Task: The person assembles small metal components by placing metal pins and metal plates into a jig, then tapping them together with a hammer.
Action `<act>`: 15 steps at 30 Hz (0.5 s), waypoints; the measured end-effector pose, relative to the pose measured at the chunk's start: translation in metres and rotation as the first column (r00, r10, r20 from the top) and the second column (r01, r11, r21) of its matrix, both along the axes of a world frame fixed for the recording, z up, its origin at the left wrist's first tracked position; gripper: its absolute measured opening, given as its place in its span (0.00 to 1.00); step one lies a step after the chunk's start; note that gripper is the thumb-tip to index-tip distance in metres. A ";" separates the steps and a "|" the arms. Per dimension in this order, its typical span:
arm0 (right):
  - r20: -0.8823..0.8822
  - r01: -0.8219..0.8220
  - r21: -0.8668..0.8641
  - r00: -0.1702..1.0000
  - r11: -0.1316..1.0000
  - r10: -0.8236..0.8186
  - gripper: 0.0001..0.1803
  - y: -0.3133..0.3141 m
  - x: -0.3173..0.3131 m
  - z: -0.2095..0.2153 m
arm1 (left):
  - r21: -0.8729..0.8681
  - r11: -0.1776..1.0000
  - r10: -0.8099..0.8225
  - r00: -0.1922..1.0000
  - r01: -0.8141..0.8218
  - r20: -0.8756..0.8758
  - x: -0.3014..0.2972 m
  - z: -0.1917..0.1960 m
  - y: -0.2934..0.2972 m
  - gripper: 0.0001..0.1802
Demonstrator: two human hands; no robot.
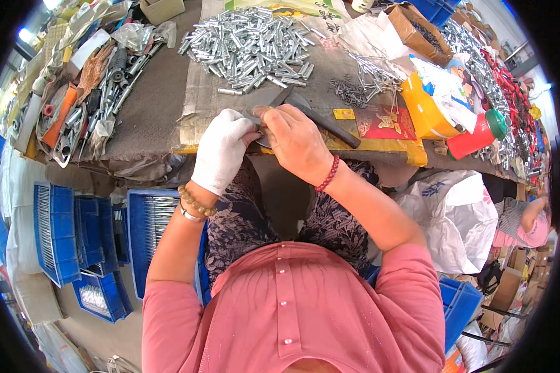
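Observation:
Close together at the near edge of the workbench [149,118], both hands have their fingers curled in. My left hand [221,152] wears a white glove with bare fingertips. My right hand [297,144] is bare, its thumb and forefinger pinched near the left fingertips. Whatever they grip is too small and too covered to name. Just beyond the right hand lies a hammer [335,128] with a dark head and handle. A large pile of short silver metal tubes [249,50] sits beyond the hands. Small dark screws [348,92] and long thin rods [376,76] lie right of it.
Hand tools [109,93] crowd the bench's left side. On the right stand a yellow container [420,109], a red jar with a green lid [473,137] and an open cardboard box [417,34]. Blue crates [56,236] of rods are low at left; a white sack [454,217] hangs right.

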State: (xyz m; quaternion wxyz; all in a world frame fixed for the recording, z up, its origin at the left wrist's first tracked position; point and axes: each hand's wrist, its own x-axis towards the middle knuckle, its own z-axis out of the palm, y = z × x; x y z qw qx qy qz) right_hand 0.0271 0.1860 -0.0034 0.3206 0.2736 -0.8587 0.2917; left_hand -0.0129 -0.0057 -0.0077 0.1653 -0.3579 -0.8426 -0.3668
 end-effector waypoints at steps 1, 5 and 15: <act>-0.033 -0.009 0.029 0.999 1.000 0.010 0.22 0.001 -0.002 -0.002 | -0.010 1.000 0.009 1.000 -0.009 0.001 0.000 0.001 0.000 0.07; -0.034 0.022 0.062 0.999 0.998 -0.020 0.24 0.000 -0.001 -0.001 | -0.008 1.000 0.023 0.999 -0.023 0.031 0.001 0.001 0.001 0.07; 0.044 0.269 0.089 0.961 0.959 -0.273 0.20 0.037 0.018 0.031 | -0.025 1.000 -0.005 0.997 0.007 0.080 0.002 0.003 -0.001 0.05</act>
